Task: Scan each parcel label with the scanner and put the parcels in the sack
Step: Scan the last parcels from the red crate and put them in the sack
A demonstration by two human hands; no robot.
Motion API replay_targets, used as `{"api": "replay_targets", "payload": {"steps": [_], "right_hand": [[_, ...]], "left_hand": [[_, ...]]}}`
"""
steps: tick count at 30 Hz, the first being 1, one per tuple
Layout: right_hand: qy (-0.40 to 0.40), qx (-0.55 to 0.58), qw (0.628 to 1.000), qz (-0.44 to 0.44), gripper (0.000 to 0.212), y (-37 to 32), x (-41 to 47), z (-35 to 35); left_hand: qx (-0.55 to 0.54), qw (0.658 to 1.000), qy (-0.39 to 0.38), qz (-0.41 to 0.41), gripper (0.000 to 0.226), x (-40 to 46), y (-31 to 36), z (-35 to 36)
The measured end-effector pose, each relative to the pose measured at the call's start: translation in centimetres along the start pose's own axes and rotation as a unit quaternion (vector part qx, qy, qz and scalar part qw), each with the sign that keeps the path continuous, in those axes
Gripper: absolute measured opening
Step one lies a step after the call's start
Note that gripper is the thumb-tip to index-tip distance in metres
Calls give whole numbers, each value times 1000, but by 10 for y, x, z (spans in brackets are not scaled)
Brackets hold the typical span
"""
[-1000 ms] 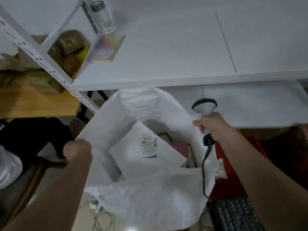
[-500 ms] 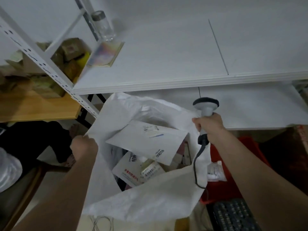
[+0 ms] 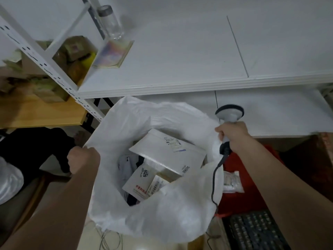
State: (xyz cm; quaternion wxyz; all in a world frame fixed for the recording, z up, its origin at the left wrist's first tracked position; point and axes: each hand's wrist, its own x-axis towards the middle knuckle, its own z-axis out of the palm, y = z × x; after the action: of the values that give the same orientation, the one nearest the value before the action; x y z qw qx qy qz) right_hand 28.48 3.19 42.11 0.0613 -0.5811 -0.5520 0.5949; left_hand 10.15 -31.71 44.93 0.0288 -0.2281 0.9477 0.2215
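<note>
A white woven sack (image 3: 167,212) stands open below me. My left hand (image 3: 83,161) grips its left rim in a fist. My right hand (image 3: 232,135) holds the grey scanner (image 3: 229,114) by its handle, head up, and seems to pinch the sack's right rim too. The scanner's black cable hangs down over the sack. Inside lies a large white padded parcel (image 3: 167,154) with its label facing up, on top of a smaller white parcel (image 3: 142,181) marked 6029 and several others.
A white shelf board (image 3: 180,56) with a clear bottle (image 3: 110,22) and a shiny card lies ahead. A second white board sits lower right. A red crate (image 3: 239,197) with a small packet and a black keyboard (image 3: 255,231) are to the right. A wooden table with boxes is left.
The large white parcel has slid deeper into the sack and now lies flatter. Both hands have pulled the sack's mouth wider, uncovering more parcels underneath.
</note>
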Motion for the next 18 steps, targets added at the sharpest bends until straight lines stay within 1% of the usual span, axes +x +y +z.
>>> {"api": "replay_targets", "payload": {"steps": [1, 3, 5, 7, 8, 9, 10, 11, 12, 13, 14, 15, 16, 17, 18], "right_hand": [[15, 2, 1000, -10, 20, -3, 2, 1], [35, 11, 999, -5, 21, 0, 5, 4], [48, -25, 998, 11, 23, 8, 3, 5], [49, -71, 996, 13, 22, 13, 2, 6], [48, -72, 996, 9, 22, 14, 2, 6], [48, -67, 997, 2, 21, 13, 0, 4], [49, -63, 997, -2, 21, 14, 1, 3], [45, -60, 997, -3, 21, 14, 1, 1], [44, -53, 998, -4, 22, 13, 1, 0], [34, -54, 998, -6, 23, 12, -1, -2], [27, -53, 998, -9, 24, 11, -1, -5], [21, -51, 998, -10, 25, 10, 0, -8], [16, -48, 999, -9, 26, 10, 1, -12], [11, -51, 999, -7, 27, 11, 2, -17], [9, -58, 998, -4, 28, 14, 5, -22]], "left_hand": [[1, 1000, 8, 5, 35, 4, -2, 3], [13, 1000, -8, -7, 35, 4, -1, 6], [31, 999, -4, -22, 33, 1, 3, 7], [42, 999, 7, -6, 34, -3, 10, 10], [32, 999, 16, 21, 35, -5, 14, 15], [16, 997, 26, 64, 38, -8, 18, 20], [3, 992, 25, 126, 40, -14, 21, 28], [-3, 982, 3, 187, 40, -21, 25, 37], [-9, 971, -38, 236, 36, -30, 29, 48], [-11, 960, -102, 261, 31, -39, 32, 59], [-6, 945, -188, 267, 24, -50, 36, 71], [7, 922, -285, 262, 20, -63, 40, 81], [26, 889, -379, 255, 22, -78, 43, 89], [47, 854, -452, 253, 29, -94, 46, 96], [65, 825, -500, 256, 39, -110, 49, 103]]}}
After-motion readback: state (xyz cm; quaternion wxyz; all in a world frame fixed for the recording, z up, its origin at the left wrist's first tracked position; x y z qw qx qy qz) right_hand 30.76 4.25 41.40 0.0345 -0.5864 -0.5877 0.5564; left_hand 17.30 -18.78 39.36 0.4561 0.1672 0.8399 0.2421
